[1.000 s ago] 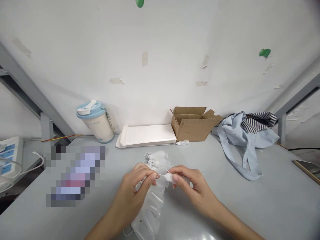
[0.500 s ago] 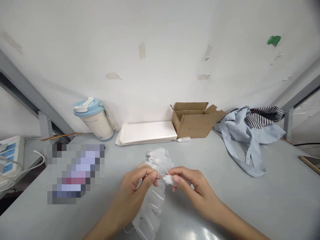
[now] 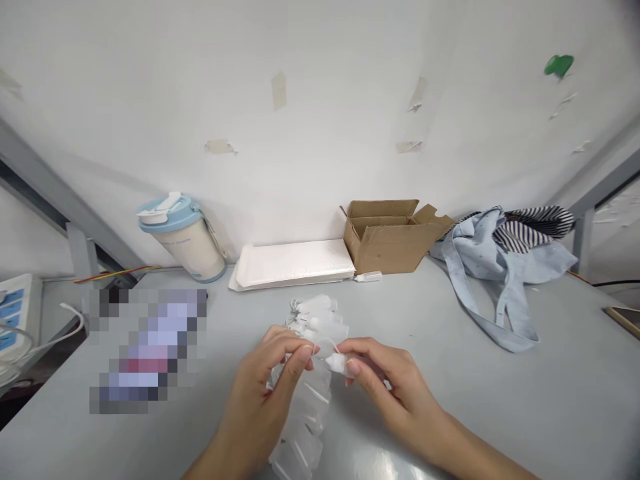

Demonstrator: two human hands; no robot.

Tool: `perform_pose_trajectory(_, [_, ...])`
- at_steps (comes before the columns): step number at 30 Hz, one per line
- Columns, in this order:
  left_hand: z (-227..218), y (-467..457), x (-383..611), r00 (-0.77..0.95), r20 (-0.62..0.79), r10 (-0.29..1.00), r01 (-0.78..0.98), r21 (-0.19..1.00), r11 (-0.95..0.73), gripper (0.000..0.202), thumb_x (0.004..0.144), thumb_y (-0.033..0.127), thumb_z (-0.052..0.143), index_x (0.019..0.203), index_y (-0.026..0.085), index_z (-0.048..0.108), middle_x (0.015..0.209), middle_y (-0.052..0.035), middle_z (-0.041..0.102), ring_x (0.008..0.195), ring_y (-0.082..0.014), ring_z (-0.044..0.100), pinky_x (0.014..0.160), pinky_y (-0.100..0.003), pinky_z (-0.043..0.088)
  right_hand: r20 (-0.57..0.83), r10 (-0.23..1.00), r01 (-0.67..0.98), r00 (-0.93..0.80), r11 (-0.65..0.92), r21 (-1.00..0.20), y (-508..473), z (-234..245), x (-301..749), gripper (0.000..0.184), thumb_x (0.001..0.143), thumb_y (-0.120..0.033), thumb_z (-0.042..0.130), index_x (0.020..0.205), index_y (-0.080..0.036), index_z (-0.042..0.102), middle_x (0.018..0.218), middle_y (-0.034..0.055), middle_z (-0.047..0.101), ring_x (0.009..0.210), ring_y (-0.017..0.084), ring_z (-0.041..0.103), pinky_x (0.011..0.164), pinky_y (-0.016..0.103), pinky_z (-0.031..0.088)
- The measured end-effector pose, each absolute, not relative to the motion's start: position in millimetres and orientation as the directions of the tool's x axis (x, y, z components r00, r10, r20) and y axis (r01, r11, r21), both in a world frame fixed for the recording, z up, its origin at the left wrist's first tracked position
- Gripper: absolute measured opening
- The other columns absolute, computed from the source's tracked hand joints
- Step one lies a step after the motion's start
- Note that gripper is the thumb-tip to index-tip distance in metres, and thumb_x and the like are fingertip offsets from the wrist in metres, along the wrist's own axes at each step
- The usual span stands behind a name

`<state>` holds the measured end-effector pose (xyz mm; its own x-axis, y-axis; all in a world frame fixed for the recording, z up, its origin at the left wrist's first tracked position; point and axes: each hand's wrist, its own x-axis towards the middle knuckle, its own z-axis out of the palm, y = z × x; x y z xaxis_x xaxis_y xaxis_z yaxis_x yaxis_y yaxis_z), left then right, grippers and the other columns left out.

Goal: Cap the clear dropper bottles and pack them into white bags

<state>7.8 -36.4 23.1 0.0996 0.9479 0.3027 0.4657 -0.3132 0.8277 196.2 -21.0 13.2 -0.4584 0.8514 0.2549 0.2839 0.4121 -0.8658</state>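
My right hand point(image 3: 390, 380) grips a small white dropper bottle point(image 3: 337, 363), its pointed tip turned left between thumb and index finger. From the bottle's neck a thin white strap point(image 3: 326, 341) arches over to my left hand point(image 3: 277, 373). The left thumb and index finger pinch the strap's far end, and whatever sits at that end is hidden by the fingertips. Beneath and between both hands lies a row of translucent plastic bottles point(image 3: 311, 400). More small bottles point(image 3: 320, 313) with white tops are bunched just beyond the fingers.
At the back stand a blue-lidded cup point(image 3: 187, 240), a white padded envelope point(image 3: 295, 261) and an open cardboard box point(image 3: 390, 247). One loose small bottle point(image 3: 369, 277) lies before the box. Blue cloth point(image 3: 480, 260) rests at right, a blurred-out object point(image 3: 155, 347) at left, a power strip point(image 3: 17, 313) far left.
The view has shifted slightly. My left fingertips keep their pinch, and the thin reddish line seen earlier between them and the bottle tip no longer shows. My right hand still holds the bottle.
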Motion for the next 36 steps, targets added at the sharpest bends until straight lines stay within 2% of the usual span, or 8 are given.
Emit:
perform_pose_trajectory(10, [25,-35,6,0.089,0.238,0.967,0.503,0.827,-0.25,0.029,0.089,0.03,0.047,0.064,0.02,0.057,0.067,0.0005,0.058,0.068,-0.0147,0.055,0.064,-0.023,0.042,0.225,0.868,0.241,-0.443,0.357,-0.903,-20,14,197,0.022,0.094,-0.031,0.041,0.1,-0.021,0.06,0.068,-0.0009,0.059,0.057,0.011,0.048,0.053,0.022,0.035])
perform_pose_trajectory(14, [29,-35,5,0.102,0.159,0.982,0.481,0.856,-0.189,0.032,0.089,0.033,0.045,0.062,0.019,0.057,0.066,0.0006,0.058,0.064,-0.0136,0.053,0.061,-0.023,0.041,0.116,0.888,0.152,-0.444,0.202,-0.967,-17,18,196,0.026,0.093,-0.038,0.043,0.098,-0.02,0.061,0.066,-0.0004,0.057,0.056,0.01,0.044,0.051,0.022,0.031])
perform_pose_trajectory(17, [29,-34,4,0.191,0.178,0.965,0.473,0.845,-0.25,0.031,0.089,0.03,0.046,0.061,0.019,0.055,0.065,0.0002,0.058,0.066,-0.0141,0.054,0.063,-0.023,0.041,0.022,0.911,-0.005,-0.412,0.022,-1.0,-13,22,199,0.03,0.092,-0.043,0.044,0.097,-0.019,0.061,0.066,-0.0012,0.053,0.051,0.007,0.035,0.048,0.022,0.026])
perform_pose_trajectory(20, [28,-33,3,0.275,0.179,0.945,0.488,0.821,-0.298,0.03,0.089,0.028,0.045,0.062,0.018,0.053,0.064,0.0002,0.058,0.067,-0.0141,0.053,0.063,-0.023,0.04,-0.007,0.921,-0.124,-0.39,-0.059,-0.991,-10,24,204,0.031,0.091,-0.045,0.047,0.094,-0.018,0.061,0.066,-0.0017,0.051,0.049,0.006,0.029,0.047,0.022,0.022])
perform_pose_trajectory(25, [33,-34,0,0.237,0.103,0.966,0.495,0.843,-0.212,0.031,0.089,0.034,0.045,0.063,0.019,0.054,0.066,0.0005,0.057,0.064,-0.0134,0.051,0.058,-0.022,0.039,0.001,0.925,-0.094,-0.38,-0.037,-0.995,-10,28,205,0.031,0.09,-0.046,0.048,0.094,-0.018,0.061,0.065,-0.0021,0.051,0.05,0.006,0.03,0.048,0.023,0.023])
perform_pose_trajectory(30, [35,-35,0,0.194,0.021,0.981,0.458,0.882,-0.109,0.033,0.089,0.038,0.043,0.065,0.019,0.055,0.067,0.0011,0.057,0.065,-0.0135,0.05,0.06,-0.022,0.039,0.024,0.891,0.05,-0.454,0.052,-0.997,-14,31,203,0.027,0.089,-0.042,0.051,0.103,-0.02,0.057,0.063,-0.0026,0.055,0.06,0.01,0.045,0.057,0.023,0.031])
perform_pose_trajectory(36, [33,-35,-1,0.229,0.004,0.973,0.408,0.907,-0.1,0.034,0.09,0.039,0.043,0.066,0.018,0.055,0.07,0.0001,0.059,0.068,-0.0146,0.051,0.064,-0.024,0.039,0.042,0.88,0.068,-0.473,0.084,-0.994,-15,29,201,0.024,0.09,-0.038,0.048,0.105,-0.02,0.054,0.061,-0.0037,0.055,0.062,0.011,0.051,0.06,0.024,0.036])
